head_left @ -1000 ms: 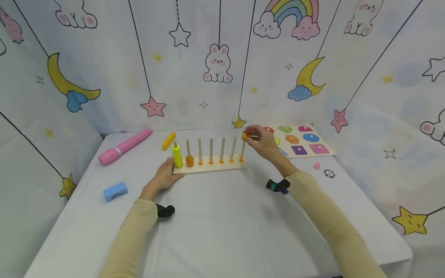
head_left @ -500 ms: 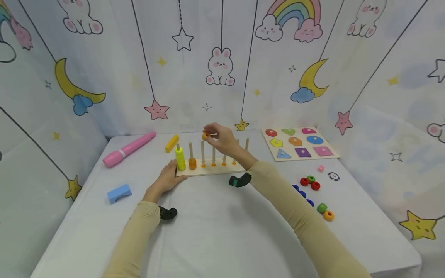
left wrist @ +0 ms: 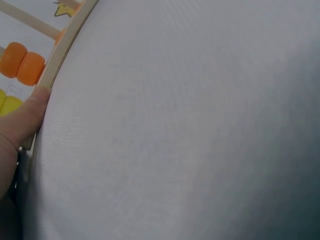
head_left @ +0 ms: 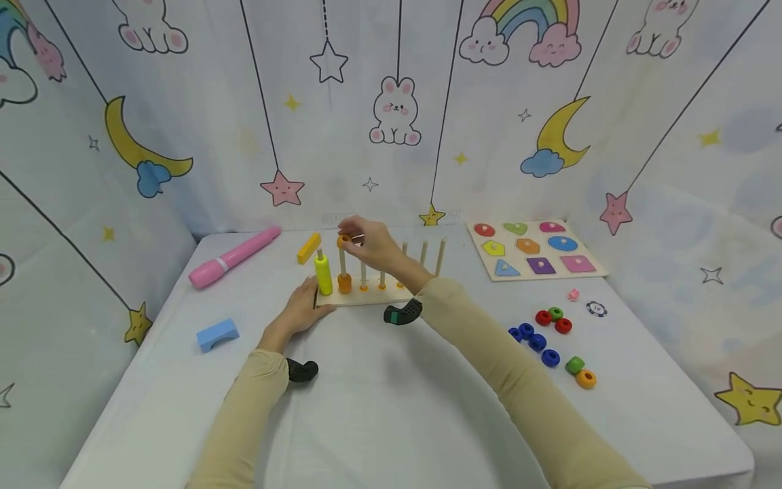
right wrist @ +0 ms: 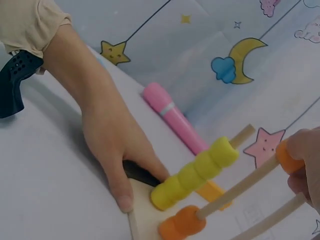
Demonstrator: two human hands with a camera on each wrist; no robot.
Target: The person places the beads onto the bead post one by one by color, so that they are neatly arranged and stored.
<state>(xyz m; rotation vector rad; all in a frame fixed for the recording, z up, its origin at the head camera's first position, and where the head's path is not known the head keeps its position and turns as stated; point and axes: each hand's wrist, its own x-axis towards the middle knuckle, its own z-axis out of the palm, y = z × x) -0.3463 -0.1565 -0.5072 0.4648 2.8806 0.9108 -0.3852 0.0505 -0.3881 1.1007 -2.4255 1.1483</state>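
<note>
My left hand grips the left end of a wooden peg board, its thumb along the front edge in the left wrist view. Yellow beads are stacked on the first peg, and two orange beads sit low on the second. My right hand pinches another orange bead at the top of that second peg. In the right wrist view this bead is in line with the peg's tip; how far it is on, I cannot tell. The pegs to the right bear no beads.
Loose blue beads, red beads, green beads and an orange bead lie at right, near a poker chip. A shape puzzle lies behind them. Left are a pink cylinder, a yellow block and a blue arch block.
My right hand has carried the orange bead leftward, from the rightmost peg's top to the second peg's top. My left hand keeps its hold on the board. The head view has shifted slightly.
</note>
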